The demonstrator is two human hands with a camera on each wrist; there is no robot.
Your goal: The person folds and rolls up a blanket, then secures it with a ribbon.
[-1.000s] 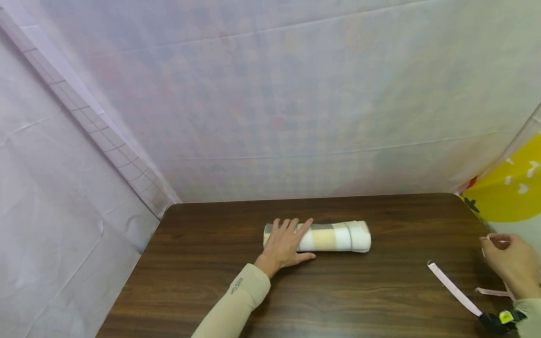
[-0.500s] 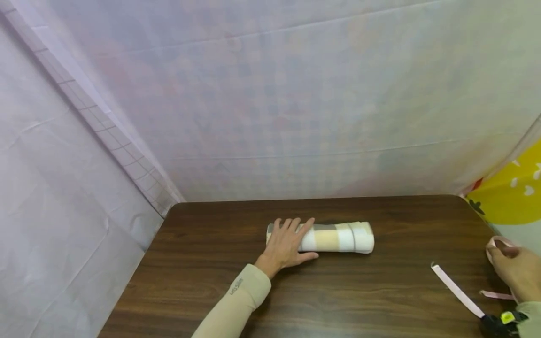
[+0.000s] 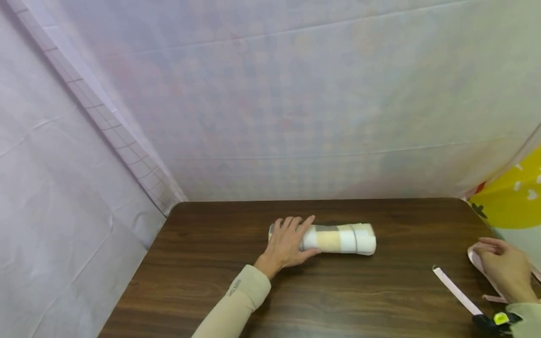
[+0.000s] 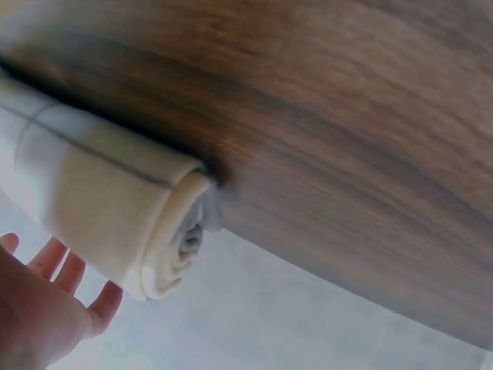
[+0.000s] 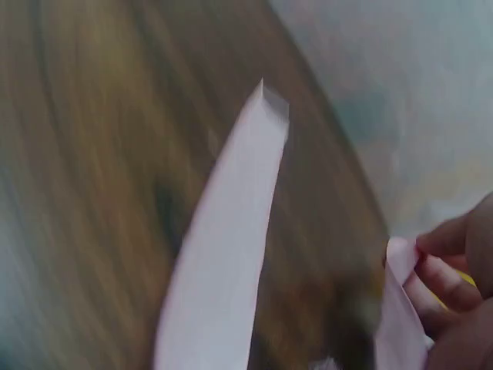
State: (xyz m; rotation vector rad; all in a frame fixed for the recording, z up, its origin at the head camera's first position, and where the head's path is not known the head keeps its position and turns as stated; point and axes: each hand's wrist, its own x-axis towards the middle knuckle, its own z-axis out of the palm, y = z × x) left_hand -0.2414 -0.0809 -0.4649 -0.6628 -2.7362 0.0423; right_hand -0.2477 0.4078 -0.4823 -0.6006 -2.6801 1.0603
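Observation:
A rolled-up towel (image 3: 328, 240) with white, cream and grey checks lies on the brown wooden table. My left hand (image 3: 284, 245) rests over its left part, fingers spread and fairly straight. The left wrist view shows the spiral end of the towel roll (image 4: 104, 196) beyond my fingertips (image 4: 106, 297). At the table's right edge, my right hand (image 3: 506, 271) pinches a looped pale pink ribbon (image 3: 476, 261) between thumb and fingers. In the right wrist view this ribbon (image 5: 400, 312) folds over at the fingertips.
Another pale pink strip (image 3: 456, 290) runs over the table beside the right wrist, near a black device with a yellow label (image 3: 501, 318). A short pink end (image 3: 493, 298) shows under the right hand. Pale fabric (image 3: 274, 117) hangs behind the table (image 3: 220, 263).
My right hand has shifted left with the ribbon, whose loop now shows larger beside the fingers. The left hand stays on the towel; the view has turned slightly.

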